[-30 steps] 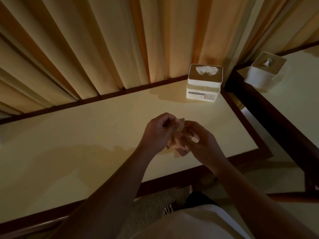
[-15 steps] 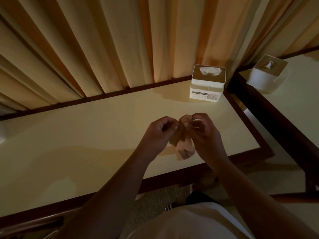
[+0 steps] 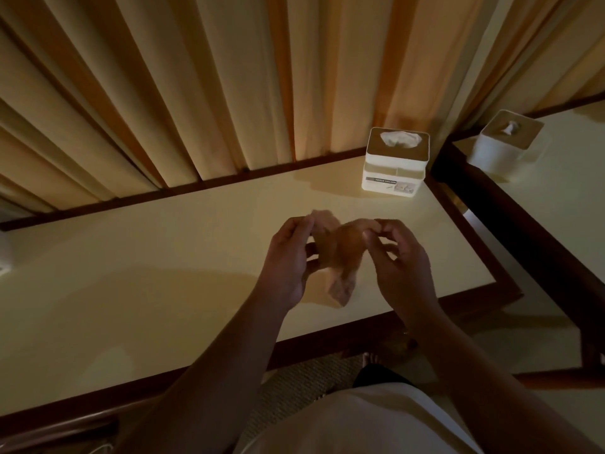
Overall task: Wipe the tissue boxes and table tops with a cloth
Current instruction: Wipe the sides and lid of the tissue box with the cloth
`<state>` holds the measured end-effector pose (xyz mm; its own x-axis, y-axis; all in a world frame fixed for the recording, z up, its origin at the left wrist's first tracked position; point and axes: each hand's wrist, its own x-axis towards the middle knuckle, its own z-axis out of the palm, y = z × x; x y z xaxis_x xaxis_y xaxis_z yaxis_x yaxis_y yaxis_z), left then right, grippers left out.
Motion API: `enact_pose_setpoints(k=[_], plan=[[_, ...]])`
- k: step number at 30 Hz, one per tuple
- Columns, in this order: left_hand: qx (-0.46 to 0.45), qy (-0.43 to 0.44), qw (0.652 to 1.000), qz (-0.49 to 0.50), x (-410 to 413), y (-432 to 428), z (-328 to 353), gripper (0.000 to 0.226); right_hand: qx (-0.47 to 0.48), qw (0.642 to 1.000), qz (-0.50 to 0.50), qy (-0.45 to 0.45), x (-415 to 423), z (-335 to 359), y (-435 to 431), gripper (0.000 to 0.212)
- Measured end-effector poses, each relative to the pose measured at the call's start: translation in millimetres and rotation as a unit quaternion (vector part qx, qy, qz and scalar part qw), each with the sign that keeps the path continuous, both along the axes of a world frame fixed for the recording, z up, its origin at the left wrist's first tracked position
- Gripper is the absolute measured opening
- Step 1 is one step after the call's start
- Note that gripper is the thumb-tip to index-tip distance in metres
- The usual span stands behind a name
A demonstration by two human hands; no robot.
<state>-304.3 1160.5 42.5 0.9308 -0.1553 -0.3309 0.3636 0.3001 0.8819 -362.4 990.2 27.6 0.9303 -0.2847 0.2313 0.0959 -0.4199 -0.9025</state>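
A small tan cloth (image 3: 340,253) is stretched between my two hands above the cream table top (image 3: 147,267). My left hand (image 3: 289,260) pinches its left upper corner and my right hand (image 3: 401,263) pinches the right upper corner; the lower part hangs down, blurred. A white tissue box (image 3: 394,163) with a tissue poking from its top stands at the table's far right corner. A second white tissue box (image 3: 504,144) stands on the neighbouring table (image 3: 563,198) to the right.
Beige and orange curtains (image 3: 229,86) hang right behind the table's dark wooden edge. A narrow gap with dark frames separates the two tables. A pale object (image 3: 4,257) sits at the far left edge. A woven mat (image 3: 304,385) lies under the table.
My hands have pulled apart and risen slightly, spreading the bunched cloth out between them. The tissue boxes have not moved.
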Motion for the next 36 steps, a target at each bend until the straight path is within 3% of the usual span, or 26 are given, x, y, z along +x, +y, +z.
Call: enact_pose_setpoints(k=[3, 6, 10, 12, 14, 18, 21, 23, 26, 28, 31, 36], plan=[[-0.029, 0.000, 0.997, 0.066, 1, 8, 0, 0.022, -0.016, 0.999, -0.017, -0.036, -1, 9, 0, 0.010], [-0.035, -0.026, 0.993, 0.109, 3, 13, 0, 0.021, -0.007, 0.999, -0.026, -0.037, 3, 15, 2, 0.015], [0.067, -0.090, 0.979, 0.169, 11, 23, -1, 0.010, 0.014, 0.999, -0.047, -0.012, 9, 19, 3, 0.013], [0.123, -0.114, 0.969, 0.180, 15, 30, -1, 0.020, 0.023, 0.998, -0.059, -0.002, 12, 20, 2, 0.010], [0.108, -0.100, 0.974, 0.175, 18, 35, 3, 0.011, 0.032, 0.997, -0.066, -0.001, 15, 21, 1, 0.011], [0.134, -0.116, 0.972, 0.152, 30, 40, 11, 0.020, 0.058, 0.996, -0.060, -0.006, 31, 24, -3, 0.008], [0.182, -0.164, 0.960, 0.132, 46, 44, 24, 0.013, 0.065, 0.996, -0.053, -0.025, 47, 34, -11, 0.005], [0.156, -0.209, 0.958, 0.117, 55, 48, 38, 0.006, 0.066, 0.995, -0.036, -0.064, 53, 47, -16, 0.007], [0.115, -0.267, 0.951, 0.102, 57, 55, 50, 0.020, 0.052, 0.989, -0.001, -0.138, 47, 60, -19, 0.015], [0.117, -0.260, 0.953, 0.102, 46, 58, 43, 0.032, 0.033, 0.988, 0.027, -0.149, 34, 52, -19, 0.017], [0.187, -0.194, 0.959, 0.092, 19, 64, -3, 0.044, -0.005, 0.996, 0.051, -0.077, 8, 7, -14, 0.014], [0.370, -0.082, 0.925, -0.004, -22, 87, -100, 0.020, -0.098, 0.983, 0.092, 0.125, -35, -89, -11, 0.010]])
